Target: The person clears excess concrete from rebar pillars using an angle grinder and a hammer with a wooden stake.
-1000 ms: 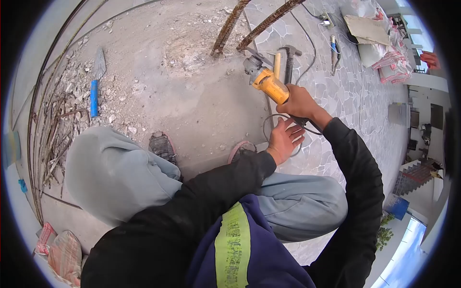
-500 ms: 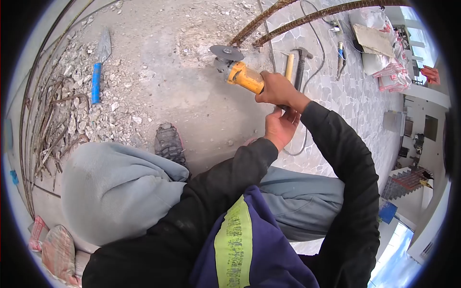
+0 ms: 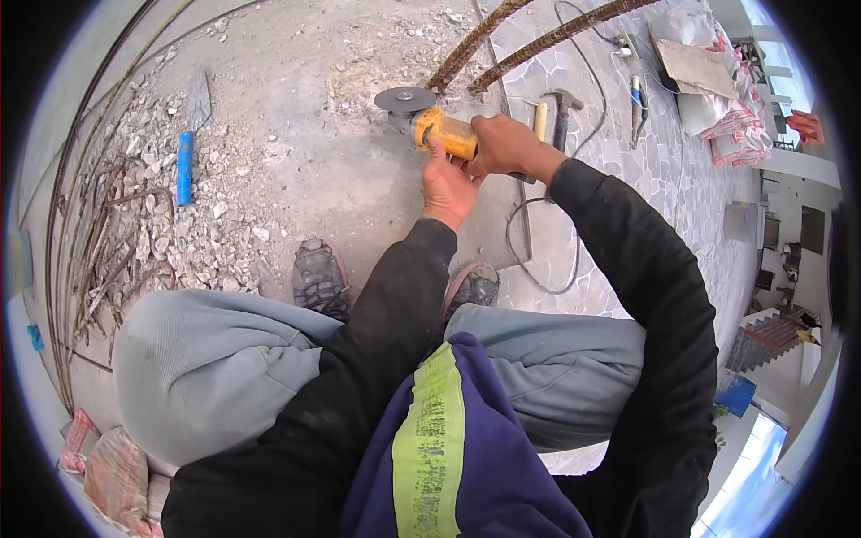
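A yellow angle grinder (image 3: 456, 137) is held over the concrete floor with its grey cutting disc (image 3: 404, 99) facing up, close to the foot of two rusty rebars (image 3: 459, 56). My right hand (image 3: 504, 146) is wrapped round the rear of the grinder's body. Beneath the front of the body, my left hand (image 3: 447, 186) grips it with the thumb up along the yellow housing; its other fingers are partly hidden. A gap shows between the disc and the rebars.
A blue-handled trowel (image 3: 185, 168) lies on rubble (image 3: 220, 211) at left, beside bent rods (image 3: 90, 242). A hammer (image 3: 561, 121) and cable (image 3: 574, 260) lie on the patterned floor at right. Filled sacks (image 3: 708, 112) stand farther right. My shoes (image 3: 320, 278) are below the grinder.
My left hand has moved left and up from behind my right hand to the grinder's front. The grinder has shifted slightly left, and the cable loop has shifted.
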The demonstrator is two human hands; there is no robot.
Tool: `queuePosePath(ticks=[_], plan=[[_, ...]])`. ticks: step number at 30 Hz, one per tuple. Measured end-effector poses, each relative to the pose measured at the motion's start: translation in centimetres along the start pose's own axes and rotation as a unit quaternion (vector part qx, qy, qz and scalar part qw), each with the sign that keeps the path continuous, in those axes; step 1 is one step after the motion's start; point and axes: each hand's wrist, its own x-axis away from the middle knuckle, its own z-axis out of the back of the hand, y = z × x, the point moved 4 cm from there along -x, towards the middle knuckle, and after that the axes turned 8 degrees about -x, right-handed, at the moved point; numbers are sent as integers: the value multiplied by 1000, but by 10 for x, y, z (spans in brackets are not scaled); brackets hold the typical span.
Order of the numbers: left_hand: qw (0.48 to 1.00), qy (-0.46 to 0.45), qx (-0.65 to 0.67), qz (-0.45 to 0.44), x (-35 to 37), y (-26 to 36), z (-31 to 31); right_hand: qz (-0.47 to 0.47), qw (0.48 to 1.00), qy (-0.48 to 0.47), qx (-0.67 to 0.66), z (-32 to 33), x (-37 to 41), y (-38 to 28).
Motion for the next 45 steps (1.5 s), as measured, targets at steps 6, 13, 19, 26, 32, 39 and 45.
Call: queuePosePath(ticks=[6, 13, 19, 26, 32, 39, 45], plan=[[987, 130, -90, -19, -36, 1, 1, -18, 999, -18, 21, -14, -16, 5], [978, 181, -102, 9, -55, 6, 6, -41, 999, -31, 0, -8, -23, 3], [978, 186, -98, 7, -58, 6, 15, -48, 998, -35, 10, -14, -29, 3], [978, 179, -103, 10, -60, 6, 17, -62, 997, -41, 5, -13, -29, 2], [976, 193, -99, 29, -58, 8, 12, -46, 998, -31, 1, -10, -27, 2], [976, 184, -106, 35, -55, 14, 7, -29, 999, -32, 1, -10, -30, -2], [973, 196, -116, 44, -57, 16, 7, -35, 999, -35, 1, -9, -33, -2]])
